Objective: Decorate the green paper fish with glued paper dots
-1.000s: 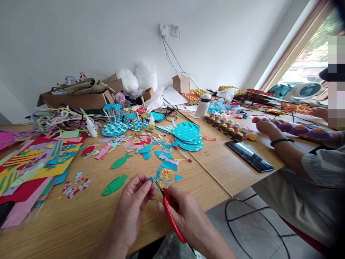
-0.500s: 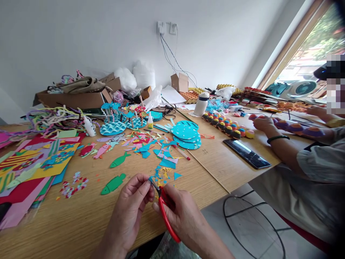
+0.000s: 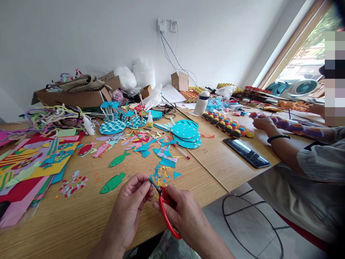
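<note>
Red-handled scissors [image 3: 170, 221] are gripped in my right hand [image 3: 185, 212], their dark blades pointing up and left. The blade tips reach the fingertips of my left hand [image 3: 136, 201]. Thumb and forefinger there are pinched on a small scrap of blue paper, mostly hidden by the fingers. Beyond my hands lie blue and yellow paper clippings [image 3: 163, 173]. Two green paper fish [image 3: 112, 183] rest to the left, one above the other. A ring of tiny red and white paper bits [image 3: 73, 184] lies farther left.
Coloured paper sheets [image 3: 29, 187] are stacked at left. Blue paper discs [image 3: 185, 135], a thin wooden stick [image 3: 207, 169] and a tablet [image 3: 246, 153] lie toward the right. A white bottle [image 3: 201, 103] stands behind. A co-worker's hand [image 3: 262, 123] touches painted egg-carton pieces [image 3: 291, 126].
My hands stay in nearly the same place, with the scissor blades still at my left fingertips. The view has shifted very slightly.
</note>
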A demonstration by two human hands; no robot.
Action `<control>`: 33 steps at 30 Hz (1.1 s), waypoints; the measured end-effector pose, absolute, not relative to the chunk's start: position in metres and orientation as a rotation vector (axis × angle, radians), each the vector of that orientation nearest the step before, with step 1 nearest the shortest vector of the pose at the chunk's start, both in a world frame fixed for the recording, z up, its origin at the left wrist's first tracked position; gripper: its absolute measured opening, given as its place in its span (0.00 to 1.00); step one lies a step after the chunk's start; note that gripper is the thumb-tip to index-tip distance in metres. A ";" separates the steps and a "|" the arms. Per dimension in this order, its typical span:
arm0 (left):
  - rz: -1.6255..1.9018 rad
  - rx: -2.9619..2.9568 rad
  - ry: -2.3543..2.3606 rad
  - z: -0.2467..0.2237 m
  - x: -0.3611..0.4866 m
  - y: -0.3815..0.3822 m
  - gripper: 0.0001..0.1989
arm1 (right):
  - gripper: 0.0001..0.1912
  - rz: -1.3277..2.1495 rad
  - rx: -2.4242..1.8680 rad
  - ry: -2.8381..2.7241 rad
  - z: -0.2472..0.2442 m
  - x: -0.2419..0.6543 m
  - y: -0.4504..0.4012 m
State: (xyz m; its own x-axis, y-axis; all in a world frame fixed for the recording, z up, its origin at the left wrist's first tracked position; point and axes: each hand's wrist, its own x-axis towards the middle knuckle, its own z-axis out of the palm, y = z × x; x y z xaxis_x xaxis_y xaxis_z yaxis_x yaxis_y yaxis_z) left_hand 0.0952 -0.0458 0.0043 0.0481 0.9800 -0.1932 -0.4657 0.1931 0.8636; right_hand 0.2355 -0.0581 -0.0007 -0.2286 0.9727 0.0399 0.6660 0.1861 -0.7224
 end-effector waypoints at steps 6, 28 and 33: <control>1.261 0.711 0.931 0.003 0.095 -0.046 0.07 | 0.13 0.817 -1.547 -1.982 -0.001 0.237 -0.058; 1.289 0.643 0.928 -0.001 0.093 -0.046 0.07 | 0.12 0.850 -1.549 -2.030 0.005 0.240 -0.059; 1.251 0.675 0.872 0.000 0.095 -0.047 0.04 | 0.10 0.845 -1.537 -2.039 0.006 0.238 -0.060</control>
